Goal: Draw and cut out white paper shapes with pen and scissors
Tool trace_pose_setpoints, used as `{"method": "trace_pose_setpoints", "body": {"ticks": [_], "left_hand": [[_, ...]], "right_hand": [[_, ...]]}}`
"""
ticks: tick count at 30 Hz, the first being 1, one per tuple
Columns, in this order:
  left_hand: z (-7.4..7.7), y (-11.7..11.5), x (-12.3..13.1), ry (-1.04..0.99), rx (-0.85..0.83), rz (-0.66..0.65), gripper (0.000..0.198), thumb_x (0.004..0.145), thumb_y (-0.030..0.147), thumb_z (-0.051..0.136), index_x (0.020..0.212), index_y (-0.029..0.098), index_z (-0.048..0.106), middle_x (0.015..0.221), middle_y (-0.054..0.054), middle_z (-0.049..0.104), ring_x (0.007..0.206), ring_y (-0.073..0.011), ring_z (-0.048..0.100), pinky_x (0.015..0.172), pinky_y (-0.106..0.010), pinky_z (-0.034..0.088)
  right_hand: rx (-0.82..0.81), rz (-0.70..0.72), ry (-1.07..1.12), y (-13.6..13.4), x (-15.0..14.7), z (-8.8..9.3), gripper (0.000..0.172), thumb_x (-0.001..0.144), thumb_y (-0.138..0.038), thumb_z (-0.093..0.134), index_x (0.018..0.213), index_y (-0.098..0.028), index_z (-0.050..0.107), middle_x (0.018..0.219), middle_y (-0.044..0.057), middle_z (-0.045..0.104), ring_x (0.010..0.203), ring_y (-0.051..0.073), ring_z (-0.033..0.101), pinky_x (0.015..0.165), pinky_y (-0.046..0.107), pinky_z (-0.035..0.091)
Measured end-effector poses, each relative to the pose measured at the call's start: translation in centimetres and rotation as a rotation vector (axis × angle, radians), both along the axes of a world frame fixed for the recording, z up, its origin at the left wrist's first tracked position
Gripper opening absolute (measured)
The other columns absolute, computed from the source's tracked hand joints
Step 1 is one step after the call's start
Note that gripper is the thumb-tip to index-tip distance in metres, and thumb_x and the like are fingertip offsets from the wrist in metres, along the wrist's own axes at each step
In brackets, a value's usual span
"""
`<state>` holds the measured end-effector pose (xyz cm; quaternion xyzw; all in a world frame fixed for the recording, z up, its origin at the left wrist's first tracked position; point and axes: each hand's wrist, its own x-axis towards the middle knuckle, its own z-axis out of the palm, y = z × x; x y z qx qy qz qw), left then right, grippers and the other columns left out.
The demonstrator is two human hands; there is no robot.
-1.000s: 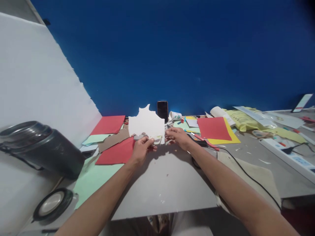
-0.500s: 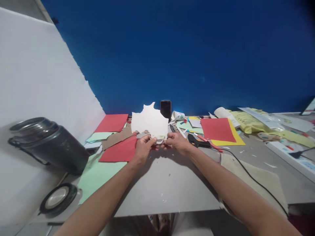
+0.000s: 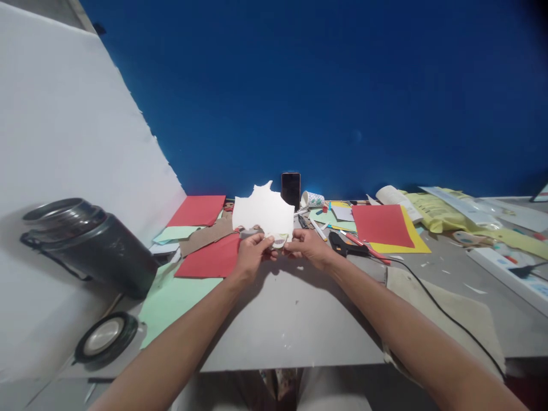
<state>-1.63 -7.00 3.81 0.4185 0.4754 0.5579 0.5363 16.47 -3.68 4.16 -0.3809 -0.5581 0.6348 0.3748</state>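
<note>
Both my hands hold up a white sheet of paper (image 3: 264, 211) with a jagged, cut-out top edge, a little above the grey table (image 3: 291, 319). My left hand (image 3: 252, 257) pinches its lower edge, fingers closed. My right hand (image 3: 309, 247) pinches the lower right corner, where a small pale green scrap (image 3: 279, 239) shows between the two hands. What looks like grey scissors is partly hidden behind my left fingers.
Red sheets (image 3: 210, 258) (image 3: 382, 225), mint green paper (image 3: 171, 297), brown card (image 3: 204, 238) and a yellow sheet (image 3: 406, 242) lie around. A phone (image 3: 290, 189) leans on the blue wall. A glue gun (image 3: 342, 244) with black cable, paper cup (image 3: 312, 200), dark bin (image 3: 92, 246) and tape roll (image 3: 104, 337) are nearby.
My hands came closer together on the paper's lower edge. The view shifted slightly, so everything sits a little further right and higher.
</note>
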Motion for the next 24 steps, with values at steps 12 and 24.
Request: {"method": "trace_pose_setpoints", "body": {"ticks": [12,24], "left_hand": [[0.34,-0.11,-0.07,-0.02,0.003,-0.043,0.031,0.069,0.039,0.084,0.074,0.013,0.067,0.069,-0.005,0.068,0.054,-0.0124,0.059,0.053,-0.026,0.051],[0.95,-0.07,-0.43,-0.203,0.042,-0.144,0.046,0.072,0.053,0.081,0.092,0.012,0.073,0.077,-0.008,0.072,0.063,-0.017,0.066,0.057,-0.029,0.055]], "right_hand": [[0.009,-0.041,0.024,-0.24,-0.32,-0.15,0.03,0.065,-0.031,0.085,0.086,-0.014,0.072,0.075,0.005,0.072,0.068,0.016,0.064,0.064,0.028,0.049],[-0.063,-0.113,0.076,0.2,-0.18,-0.04,0.035,0.062,-0.035,0.087,0.087,-0.015,0.073,0.079,0.006,0.073,0.069,0.015,0.065,0.06,0.025,0.047]]}}
